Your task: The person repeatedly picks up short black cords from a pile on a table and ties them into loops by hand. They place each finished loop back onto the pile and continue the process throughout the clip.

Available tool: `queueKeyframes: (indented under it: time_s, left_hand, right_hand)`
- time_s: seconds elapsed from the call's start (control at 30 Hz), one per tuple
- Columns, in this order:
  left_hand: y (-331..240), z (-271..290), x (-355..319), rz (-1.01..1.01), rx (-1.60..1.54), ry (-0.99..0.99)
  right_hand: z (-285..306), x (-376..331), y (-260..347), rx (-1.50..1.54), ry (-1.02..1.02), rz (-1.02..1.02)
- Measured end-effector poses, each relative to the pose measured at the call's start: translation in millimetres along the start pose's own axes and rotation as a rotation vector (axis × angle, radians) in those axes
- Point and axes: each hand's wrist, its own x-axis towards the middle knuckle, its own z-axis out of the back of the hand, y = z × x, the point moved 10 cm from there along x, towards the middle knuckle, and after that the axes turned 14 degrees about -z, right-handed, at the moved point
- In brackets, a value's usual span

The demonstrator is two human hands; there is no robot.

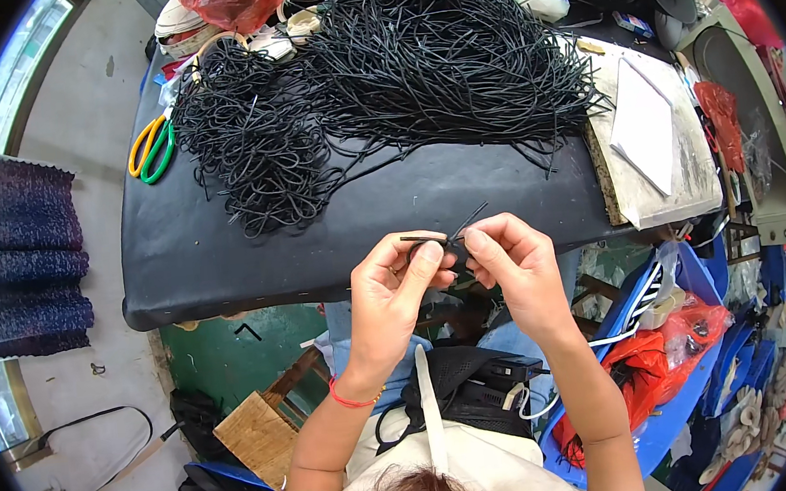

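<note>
Head view showed a short black cord (448, 234) pinched between both hands just off the near edge of the black-covered table (227, 269). Left hand (397, 294) and right hand (515, 268) were closed on it with fingertips, thumbs nearly touching. Farther back on the table lay a heap of black cords (414, 57), with green-and-orange scissors (152, 148) at its left end

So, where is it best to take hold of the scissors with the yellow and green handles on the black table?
Grip the yellow and green handled scissors by the handle loops, coming from the table's left edge. The loops lie flat and clear there, while the blade end points toward the tangled black cords.
</note>
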Motion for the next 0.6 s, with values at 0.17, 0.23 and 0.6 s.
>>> queueKeyframes:
  time_s: [0.17, 0.23, 0.6]
  left_hand:
    - [3.5, -5.3, 0.7, 0.005, -0.151, -0.033]
    - [2.3, -14.6, 1.1, -0.004, -0.223, 0.018]
    - [3.8, -24.4, 2.3, 0.135, -0.088, 0.212]
  right_hand:
    - [-0.9, -2.9, 1.9, 0.076, -0.059, 0.074]
    - [-6.8, -4.2, 1.5, 0.102, -0.054, 0.095]
    - [-17.0, -7.1, 24.9, 0.014, 0.075, 0.111]
